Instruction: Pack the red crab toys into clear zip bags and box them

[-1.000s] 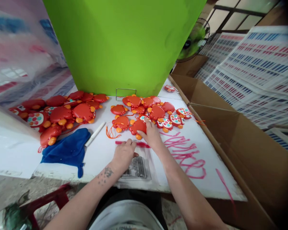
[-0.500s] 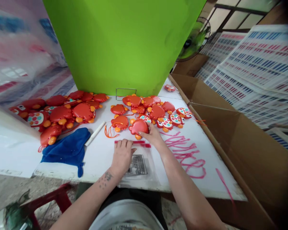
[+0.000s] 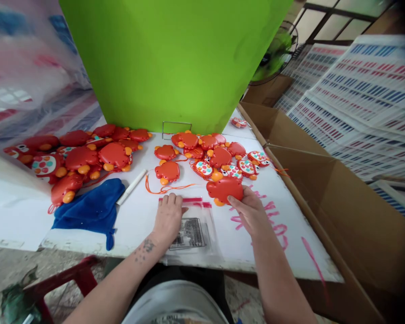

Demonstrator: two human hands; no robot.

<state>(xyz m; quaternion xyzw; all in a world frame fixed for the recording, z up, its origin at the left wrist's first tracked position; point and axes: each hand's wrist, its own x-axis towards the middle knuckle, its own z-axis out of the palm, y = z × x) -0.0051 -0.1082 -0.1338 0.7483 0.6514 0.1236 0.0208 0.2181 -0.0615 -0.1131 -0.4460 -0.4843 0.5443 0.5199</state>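
My right hand (image 3: 250,208) grips a red plastic turtle toy (image 3: 225,190), its plain red side up, raised above the table at the front of the right-hand heap. My left hand (image 3: 169,213) lies flat on a clear zip bag (image 3: 207,225), fingers stretched over its pink zip strip (image 3: 197,203). The bag has black print and lies near the table's front edge. Another red turtle toy (image 3: 168,171) with an orange cord sits just beyond the left hand. More turtle toys (image 3: 220,157) are heaped behind, some showing white, dotted shells.
At left lie a second heap of turtle toys (image 3: 82,157), a blue cloth (image 3: 87,211) and a white marker-like stick (image 3: 131,186). A green panel (image 3: 175,63) stands behind. An open cardboard box (image 3: 324,198) borders the right side, with pink scribbles (image 3: 273,213) on the table.
My right hand has lifted the red turtle toy from beside the heap and carried it right and nearer. My left hand stays on the zip bag.
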